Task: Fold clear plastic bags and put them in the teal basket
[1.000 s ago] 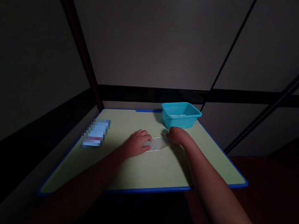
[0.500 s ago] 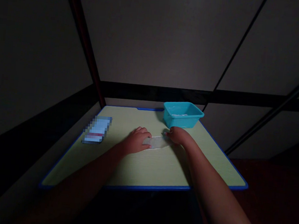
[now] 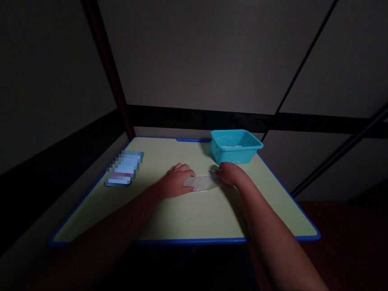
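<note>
A flat, clear plastic piece (image 3: 206,183), long and narrow, lies across the middle of the table. Its left end is between the thumb and fingers of my left hand (image 3: 176,182), which rests low over the tabletop. At the far right end, the curled fingers of my right hand (image 3: 228,173) are closed on the plastic and hide that end. A small dark tip (image 3: 213,171) shows beside the right fingertips; its kind cannot be made out. Just beyond the right hand stands a turquoise plastic basket (image 3: 235,156) with something whitish inside.
The pale table (image 3: 187,222) has a raised blue edge (image 3: 199,242). A phone (image 3: 124,169), its screen blurred out, lies near the left edge. A panelled wall (image 3: 205,51) rises behind the table, and the surroundings are dark.
The view has shifted slightly, so everything sits a little further left. Both hands keep their places on the plastic piece, with no clear movement.
</note>
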`<state>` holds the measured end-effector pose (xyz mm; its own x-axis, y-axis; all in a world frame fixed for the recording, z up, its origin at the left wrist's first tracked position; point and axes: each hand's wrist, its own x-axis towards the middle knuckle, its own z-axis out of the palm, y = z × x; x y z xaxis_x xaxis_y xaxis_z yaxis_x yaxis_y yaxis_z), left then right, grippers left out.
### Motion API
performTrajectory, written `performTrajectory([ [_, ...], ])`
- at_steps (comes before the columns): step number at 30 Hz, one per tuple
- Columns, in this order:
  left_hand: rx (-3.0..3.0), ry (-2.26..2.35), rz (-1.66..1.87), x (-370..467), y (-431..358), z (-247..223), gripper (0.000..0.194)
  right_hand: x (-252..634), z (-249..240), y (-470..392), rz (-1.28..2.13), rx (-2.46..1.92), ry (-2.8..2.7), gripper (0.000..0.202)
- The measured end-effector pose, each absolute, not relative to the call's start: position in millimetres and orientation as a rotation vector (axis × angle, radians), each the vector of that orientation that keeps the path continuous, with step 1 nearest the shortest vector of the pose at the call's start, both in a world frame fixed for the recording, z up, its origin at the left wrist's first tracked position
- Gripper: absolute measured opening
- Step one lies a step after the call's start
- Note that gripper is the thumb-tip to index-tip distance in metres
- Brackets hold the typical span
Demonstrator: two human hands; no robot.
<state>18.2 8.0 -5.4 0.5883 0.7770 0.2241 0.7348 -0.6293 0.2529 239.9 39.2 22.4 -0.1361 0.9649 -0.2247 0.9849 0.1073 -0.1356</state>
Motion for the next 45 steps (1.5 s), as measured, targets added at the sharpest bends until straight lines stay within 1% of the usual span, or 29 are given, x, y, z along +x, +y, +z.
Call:
performTrajectory([
  [8, 2.684, 1.275, 0.467, 17.7, 8.5, -6.5, 0.04, 240.5, 21.7, 40.1, -0.343, 2.027, 2.318, 0.036],
  [23, 2.672, 1.316, 0.441, 17.0, 8.1, -7.0, 0.044, 240.8, 31.2, 35.3, -0.363, 2.069, 2.369, 0.031],
  [35, 2.665, 1.329, 0.432, 15.4, 9.6, -9.5, 0.048, 240.5, 35.9, 32.8, -0.472, 2.082, 2.447, 0.031],
  [45, 2.634, 1.341, 0.427, 16.8, 6.2, -5.8, 0.047, 238.4, 42.3, 28.6, -0.52, 2.096, 2.461, 0.031],
])
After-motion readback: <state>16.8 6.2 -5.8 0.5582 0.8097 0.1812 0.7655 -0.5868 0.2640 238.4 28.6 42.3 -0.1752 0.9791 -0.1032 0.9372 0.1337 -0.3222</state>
